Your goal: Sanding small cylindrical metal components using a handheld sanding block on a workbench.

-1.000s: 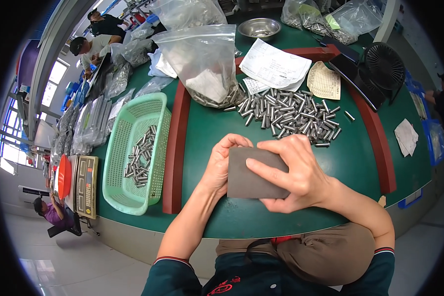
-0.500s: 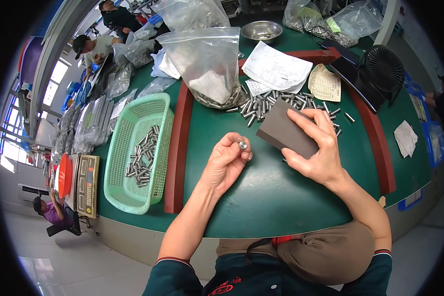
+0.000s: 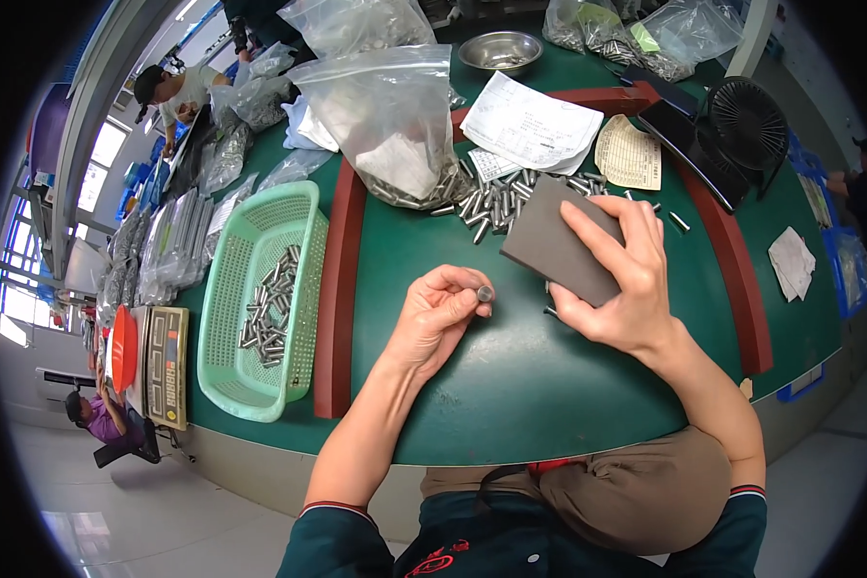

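My left hand (image 3: 432,318) is closed on a short metal pin (image 3: 485,294), pinched between thumb and fingers with its round end showing. To its right, my right hand (image 3: 630,275) grips a flat grey-brown rectangular block (image 3: 561,241), fingers over the top and thumb along the near side. The block is tilted above the green table, apart from the held pin. Behind it lies a pile of metal pins (image 3: 491,204), partly hidden by the block. Another small metal piece (image 3: 550,311) peeks out by my right thumb.
Left of my arm stands a green basket (image 3: 310,279) with pins inside, beside a dark red bar (image 3: 337,318). A scale (image 3: 166,366) sits farther left. Behind the pile are a plastic bag (image 3: 385,106), papers (image 3: 530,120) and a steel bowl (image 3: 500,52). A black fan (image 3: 748,120) stands right.
My left hand has turned slightly, and the pin's end has shifted a little right and down. The block stays in my right hand. Some pins near the block are now more hidden.
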`<state>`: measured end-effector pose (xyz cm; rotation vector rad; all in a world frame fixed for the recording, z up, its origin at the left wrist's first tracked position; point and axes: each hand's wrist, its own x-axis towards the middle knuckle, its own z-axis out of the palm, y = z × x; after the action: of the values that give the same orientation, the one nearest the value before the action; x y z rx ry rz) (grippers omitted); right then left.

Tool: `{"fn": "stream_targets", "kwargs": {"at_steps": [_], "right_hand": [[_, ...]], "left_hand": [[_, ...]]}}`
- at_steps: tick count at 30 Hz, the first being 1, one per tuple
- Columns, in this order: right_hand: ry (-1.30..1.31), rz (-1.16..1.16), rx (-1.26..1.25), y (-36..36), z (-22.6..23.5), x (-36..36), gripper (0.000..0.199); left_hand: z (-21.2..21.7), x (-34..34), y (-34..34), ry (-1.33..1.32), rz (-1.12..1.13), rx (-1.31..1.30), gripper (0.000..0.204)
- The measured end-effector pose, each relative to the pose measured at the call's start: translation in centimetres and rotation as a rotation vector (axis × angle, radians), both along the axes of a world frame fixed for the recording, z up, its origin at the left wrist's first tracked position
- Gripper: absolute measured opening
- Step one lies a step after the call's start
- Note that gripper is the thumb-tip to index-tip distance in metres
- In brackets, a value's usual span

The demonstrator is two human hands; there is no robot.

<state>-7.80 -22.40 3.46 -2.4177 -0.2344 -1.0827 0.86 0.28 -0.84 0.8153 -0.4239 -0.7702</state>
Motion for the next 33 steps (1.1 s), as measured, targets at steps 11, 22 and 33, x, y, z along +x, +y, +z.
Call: {"fn": "stream_targets", "kwargs": {"at_steps": [11, 22, 33], "right_hand": [[0.045, 0.150, 0.050, 0.1, 0.0, -1.0, 0.071], [0.202, 0.151, 0.394, -0.6, -0.5, -0.7, 0.060], [0.107, 0.198, 0.240, 0.4, -0.5, -0.8, 0.066]], "left_hand": [[0.0, 0.0, 0.5, -0.101, 0.025, 0.019, 0.015], [0.9, -0.6, -0.3, -0.012, 0.024, -0.005, 0.010], [0.6, -0.5, -0.2, 0.070, 0.035, -0.036, 0.018]]}}
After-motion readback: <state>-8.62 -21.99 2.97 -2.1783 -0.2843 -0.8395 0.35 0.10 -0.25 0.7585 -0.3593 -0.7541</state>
